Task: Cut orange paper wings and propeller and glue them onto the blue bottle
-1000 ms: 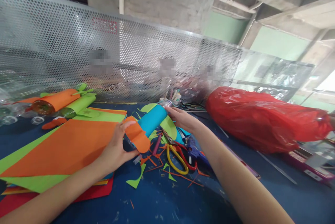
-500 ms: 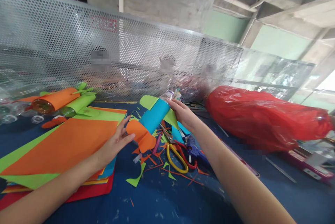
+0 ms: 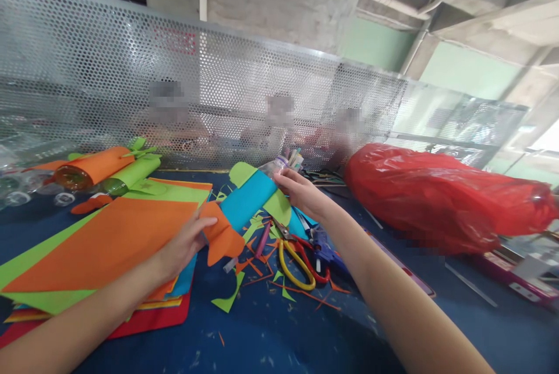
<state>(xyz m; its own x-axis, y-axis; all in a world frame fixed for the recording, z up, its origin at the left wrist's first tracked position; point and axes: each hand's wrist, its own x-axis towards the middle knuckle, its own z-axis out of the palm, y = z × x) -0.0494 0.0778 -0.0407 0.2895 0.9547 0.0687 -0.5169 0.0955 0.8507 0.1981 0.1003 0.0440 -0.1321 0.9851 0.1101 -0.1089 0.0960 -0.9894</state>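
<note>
Left hand: curled at the near end of the blue-wrapped bottle (image 3: pixel 250 200), thumb over the orange paper piece (image 3: pixel 222 237); the fingers beyond are mostly hidden, so I can't tell how firm the hold is. It seems placed there to steady the tail.
Right hand: pinching the clear neck end, fingertips on bare plastic, probably to keep clear of the paper; this hand (image 3: pixel 306 194) seems to bear much of the weight.
Bottle: slung between the left hand (image 3: pixel 186 243) and the right above the cluttered middle of the table (image 3: pixel 244 342), tilted with its neck away from the person, perhaps to bring the tail within easy view.
Paper on it: matt and smooth; a snug blue tube, rounded green flaps (image 3: pixel 243 173) at either side, the orange piece creased and flaring.
Below: scissors (image 3: pixel 286 234) with yellow and red looped handles, beside a purple-blue glue gun (image 3: pixel 322 246), both within easy reach; curved green and thin orange scraps (image 3: pixel 230 299) around them.
Left side: a flat paper stack (image 3: pixel 126 240), orange and green uppermost, edges fanned; past it, an orange-wrapped bottle (image 3: pixel 102 165) and a green-wrapped bottle (image 3: pixel 138 173).
Right side: a bulging red bag (image 3: pixel 428 193), thin, glossy, wrinkled.
Beyond: a perforated metal screen (image 3: pixel 109 65), dull silver.
</note>
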